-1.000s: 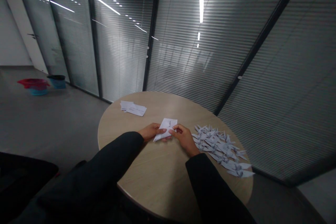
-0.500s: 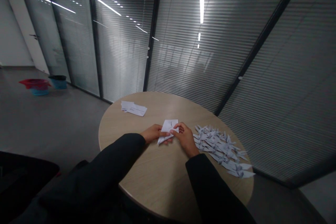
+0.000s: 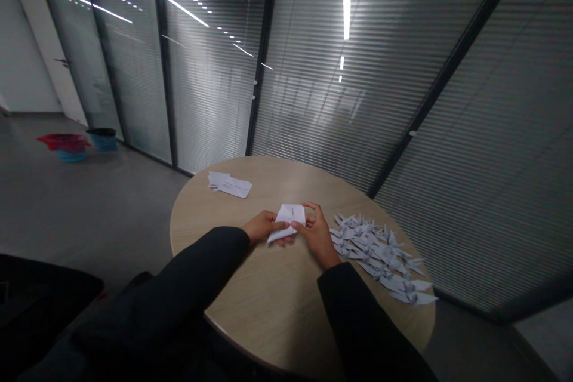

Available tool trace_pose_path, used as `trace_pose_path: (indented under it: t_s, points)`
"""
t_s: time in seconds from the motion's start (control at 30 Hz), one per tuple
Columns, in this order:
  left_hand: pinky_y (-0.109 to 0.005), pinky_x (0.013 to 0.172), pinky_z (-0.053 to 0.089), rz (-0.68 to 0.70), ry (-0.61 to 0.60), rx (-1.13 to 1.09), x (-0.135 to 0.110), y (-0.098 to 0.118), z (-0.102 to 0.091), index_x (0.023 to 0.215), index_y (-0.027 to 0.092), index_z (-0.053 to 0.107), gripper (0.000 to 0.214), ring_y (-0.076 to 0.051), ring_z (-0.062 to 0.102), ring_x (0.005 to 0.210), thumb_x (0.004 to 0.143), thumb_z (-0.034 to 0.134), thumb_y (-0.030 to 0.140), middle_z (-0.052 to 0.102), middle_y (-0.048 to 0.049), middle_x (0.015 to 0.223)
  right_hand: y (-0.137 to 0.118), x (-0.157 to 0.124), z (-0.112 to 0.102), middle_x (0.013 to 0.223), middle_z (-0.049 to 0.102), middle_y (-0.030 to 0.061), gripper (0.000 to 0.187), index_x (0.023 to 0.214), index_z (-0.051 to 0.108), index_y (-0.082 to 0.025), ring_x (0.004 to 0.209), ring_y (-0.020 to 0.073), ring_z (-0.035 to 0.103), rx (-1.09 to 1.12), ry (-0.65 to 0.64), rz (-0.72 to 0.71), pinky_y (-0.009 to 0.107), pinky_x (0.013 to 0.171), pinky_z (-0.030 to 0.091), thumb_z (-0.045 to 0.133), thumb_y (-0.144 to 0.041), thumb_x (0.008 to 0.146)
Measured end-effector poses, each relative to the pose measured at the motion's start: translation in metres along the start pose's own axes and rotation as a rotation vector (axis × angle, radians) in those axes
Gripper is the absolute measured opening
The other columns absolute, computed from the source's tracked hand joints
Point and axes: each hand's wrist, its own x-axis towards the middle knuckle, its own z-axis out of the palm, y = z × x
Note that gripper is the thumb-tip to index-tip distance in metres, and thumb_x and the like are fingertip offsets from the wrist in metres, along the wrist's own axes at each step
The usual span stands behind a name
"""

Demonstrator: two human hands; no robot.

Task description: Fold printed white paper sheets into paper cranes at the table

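Note:
A folded piece of white paper [image 3: 290, 213] with some print on it is held just above the table between both hands. My left hand [image 3: 264, 227] grips its left side, thumb on top and fingers underneath. On the right edge, my right hand [image 3: 317, 233] pinches the paper, thumb pressed on its face near the other thumb and index finger raised at the upper right corner. To the right lies a heap of folded paper cranes [image 3: 376, 250], close to my right wrist. The undersides of the fingers are partly hidden by the paper.
Printed paper slips [image 3: 233, 185] lie stacked at the far left of the round wooden table [image 3: 250, 304]. Behind it stands a glass partition with blinds [image 3: 313, 101]. On the floor at left are a bin with a red liner [image 3: 67, 146] and a dark-rimmed blue bin [image 3: 102, 139].
My right index finger has lifted from the paper's face to its upper right corner. Both hands still hold the paper at nearly the same spot. The view has shifted slightly.

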Motion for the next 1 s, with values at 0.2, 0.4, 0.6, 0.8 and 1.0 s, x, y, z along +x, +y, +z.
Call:
trace_pose_path:
  t_s: [0.2,0.4,0.6,0.8,1.0]
  points:
    - [-0.03,0.064,0.05,0.004,0.0,0.03,0.0,0.0,0.0,0.087,0.004,0.066,0.043,-0.018,0.066,0.066,0.064,0.073,0.04,0.07,-0.0152,0.077,0.003,0.001,0.001,0.077,0.067,0.0026,0.069,0.119,0.037,-0.02,0.07,0.0197,0.066,0.072,0.014,0.032,0.031,0.064,0.051,0.07,-0.029,0.059]
    - [-0.029,0.062,0.049,-0.03,-0.037,0.08,-0.004,0.004,0.003,0.084,0.003,0.066,0.047,-0.017,0.065,0.061,0.062,0.074,0.044,0.07,-0.015,0.074,-0.004,-0.002,0.003,0.082,0.067,0.0049,0.066,0.119,0.041,-0.018,0.072,0.0191,0.064,0.064,0.005,0.038,0.03,0.063,0.05,0.069,-0.028,0.06]
    - [-0.027,0.061,0.048,-0.072,-0.036,0.123,-0.008,0.009,0.007,0.08,0.005,0.066,0.046,-0.015,0.064,0.058,0.058,0.076,0.044,0.07,-0.0116,0.069,-0.004,-0.002,0.003,0.075,0.064,0.0024,0.055,0.111,0.052,-0.016,0.064,0.0157,0.06,-0.014,0.018,0.016,0.026,0.056,0.047,0.069,-0.026,0.06]
    - [-0.029,0.067,0.051,-0.067,-0.009,0.089,-0.001,0.005,0.003,0.078,0.006,0.067,0.045,-0.015,0.065,0.061,0.047,0.083,0.034,0.07,-0.0094,0.069,-0.002,0.0,0.0,0.08,0.065,0.0041,0.049,0.104,0.056,-0.016,0.069,0.0175,0.06,0.01,0.144,-0.013,0.028,0.06,0.048,0.071,-0.03,0.059]
    - [-0.028,0.069,0.052,0.067,0.174,0.032,0.003,0.004,-0.005,0.074,0.007,0.065,0.04,-0.015,0.066,0.064,0.048,0.083,0.031,0.07,-0.0092,0.069,-0.002,0.003,-0.006,0.088,0.066,0.0065,0.055,0.109,0.055,-0.016,0.074,0.0191,0.061,0.018,0.291,-0.026,0.031,0.064,0.049,0.072,-0.036,0.06]
